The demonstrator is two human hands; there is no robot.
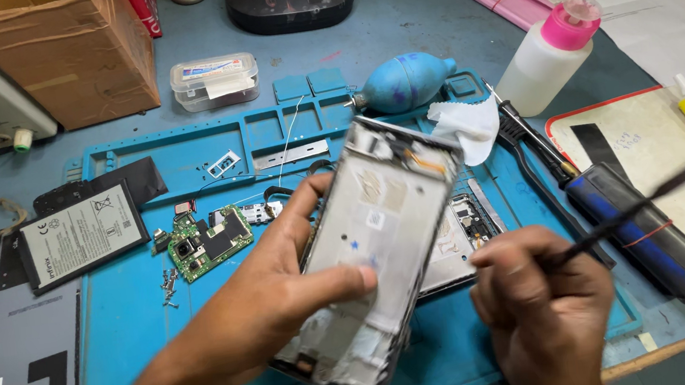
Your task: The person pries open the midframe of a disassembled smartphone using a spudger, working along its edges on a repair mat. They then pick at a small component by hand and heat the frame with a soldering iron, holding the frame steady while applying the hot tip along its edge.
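the left hand (264,300) holds a stripped phone frame (371,254) up off the blue work mat (130,324), tilted, its bare inner side facing up. the thumb lies across the frame's face and the fingers curl around its far edge, so the grip is closed on it. the right hand (540,303) is a loose fist closed around a thin black tool (641,206) (its tip is hidden by the fingers), whose free end points up and right, over the blue-handled screwdriver (643,227). a second phone part (459,235) lies on the mat just behind the frame. left of the hands sit a green circuit board (207,244), a few loose screws (169,287), a flat battery (81,237) and a grey back cover (22,358). farther back are a blue air blower (403,82), a white cloth (464,125) and a pink-capped bottle (546,53).
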